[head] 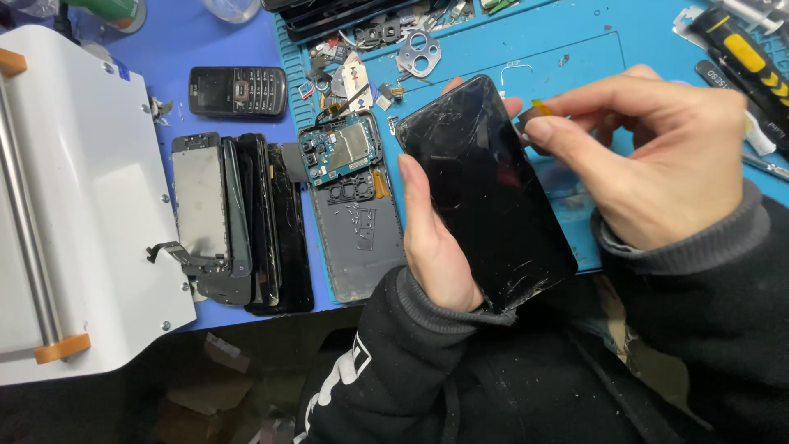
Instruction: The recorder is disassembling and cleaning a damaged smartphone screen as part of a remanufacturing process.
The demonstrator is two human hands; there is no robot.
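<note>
Left hand (436,247) grips cracked phone (485,189); right hand (657,156) pinches yellow pick (541,105) at its top edge. Advisable: shallow angle, light pressure, steady support.

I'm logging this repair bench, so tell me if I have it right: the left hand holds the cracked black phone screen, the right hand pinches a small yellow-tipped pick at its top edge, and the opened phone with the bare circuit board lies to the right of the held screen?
One detail is wrong. The head view shows the opened phone lying to the left of the cracked black phone screen, not the right. The rest stands: the left hand holds the screen, and the right hand pinches the yellow-tipped pick at its top edge.
</note>
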